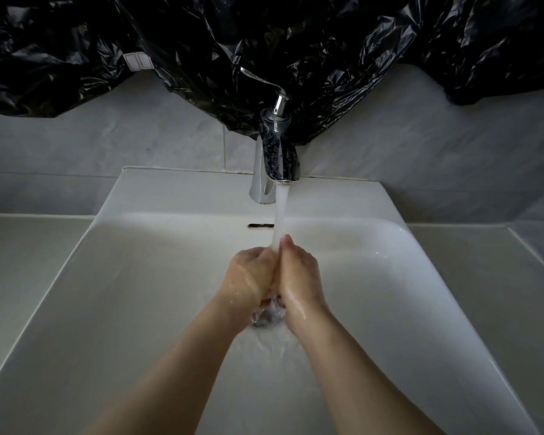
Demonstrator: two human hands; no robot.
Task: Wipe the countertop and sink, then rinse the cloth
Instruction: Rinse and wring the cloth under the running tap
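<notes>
The left hand [252,274] and right hand [299,274] are pressing together over the smooth white sink [132,293], fingers [287,243] pointing at the shiny tap [274,152]; I cannot tell if they are holding anything.

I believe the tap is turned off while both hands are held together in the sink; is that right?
Not quite: the head view shows the tap running, its water falling on the left hand and right hand, held together in the sink.
</notes>
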